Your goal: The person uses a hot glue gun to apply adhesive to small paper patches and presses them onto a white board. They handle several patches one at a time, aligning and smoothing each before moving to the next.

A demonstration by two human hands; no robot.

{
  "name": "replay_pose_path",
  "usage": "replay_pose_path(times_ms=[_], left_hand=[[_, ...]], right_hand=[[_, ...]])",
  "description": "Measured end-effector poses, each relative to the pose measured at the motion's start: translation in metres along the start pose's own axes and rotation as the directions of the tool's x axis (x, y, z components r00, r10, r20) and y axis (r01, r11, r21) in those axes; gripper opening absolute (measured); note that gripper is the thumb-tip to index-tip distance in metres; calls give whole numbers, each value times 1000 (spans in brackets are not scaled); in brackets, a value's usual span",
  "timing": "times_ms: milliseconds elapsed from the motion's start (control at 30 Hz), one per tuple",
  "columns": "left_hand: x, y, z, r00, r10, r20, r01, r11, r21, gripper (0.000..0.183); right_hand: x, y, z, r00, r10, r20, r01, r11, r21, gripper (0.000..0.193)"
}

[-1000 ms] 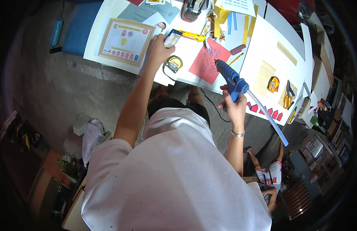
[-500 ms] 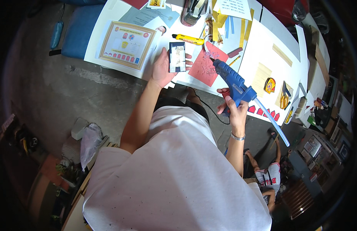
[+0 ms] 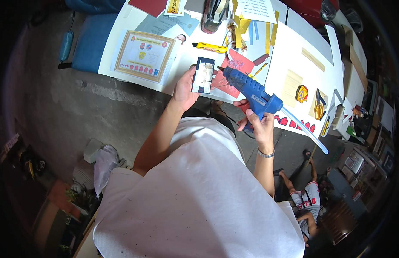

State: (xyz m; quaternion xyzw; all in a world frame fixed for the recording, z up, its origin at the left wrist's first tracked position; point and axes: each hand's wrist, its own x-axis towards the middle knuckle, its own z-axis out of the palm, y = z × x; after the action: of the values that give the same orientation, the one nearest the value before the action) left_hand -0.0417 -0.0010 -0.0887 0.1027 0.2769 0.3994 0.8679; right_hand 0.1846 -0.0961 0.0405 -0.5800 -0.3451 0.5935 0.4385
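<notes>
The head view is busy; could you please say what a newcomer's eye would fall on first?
Probably the blue glue gun in the right hand, its translucent glue stick jutting toward the lower right. Next comes the dark-edged rectangular panel in the left hand, just left of the nozzle, then the red sheet partly hidden behind the gun.

Glue gun partly hidden by right hand

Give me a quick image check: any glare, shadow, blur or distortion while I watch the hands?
Head view: the table glares near white, the floor dim; head view: soft shadow across the shirt; head view: black rim, edges bowing toward it; head view: the glue gun in the right hand shows no obvious blur.
</notes>
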Motion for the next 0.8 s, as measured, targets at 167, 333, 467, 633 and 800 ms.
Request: replay_pose_path(times_ms=[167, 333, 467, 633, 800], left_hand=[[-11, 6, 6, 997, 50, 55, -56, 992, 113, 52], [-19, 18, 10, 995, 36, 93, -55, 978, 200, 54], [-23, 24, 7, 990, -11, 142, -15, 984, 179, 55], [-23, 28, 4, 974, -37, 224, -3, 984, 177, 58], [-23, 28, 10, 979, 3, 203, -37, 986, 162, 58]], right_hand=[[-1, -1, 3, 1000, -9, 25, 9, 1000, 7, 36], [0, -6, 8, 999, -29, 41, 28, 1000, 8, 36], [3, -10, 12, 998, -26, 54, 26, 1000, 9, 35], [4, -12, 12, 997, -14, 75, 13, 1000, 18, 35], [4, -13, 11, 996, 33, 80, -39, 997, 69, 35]])
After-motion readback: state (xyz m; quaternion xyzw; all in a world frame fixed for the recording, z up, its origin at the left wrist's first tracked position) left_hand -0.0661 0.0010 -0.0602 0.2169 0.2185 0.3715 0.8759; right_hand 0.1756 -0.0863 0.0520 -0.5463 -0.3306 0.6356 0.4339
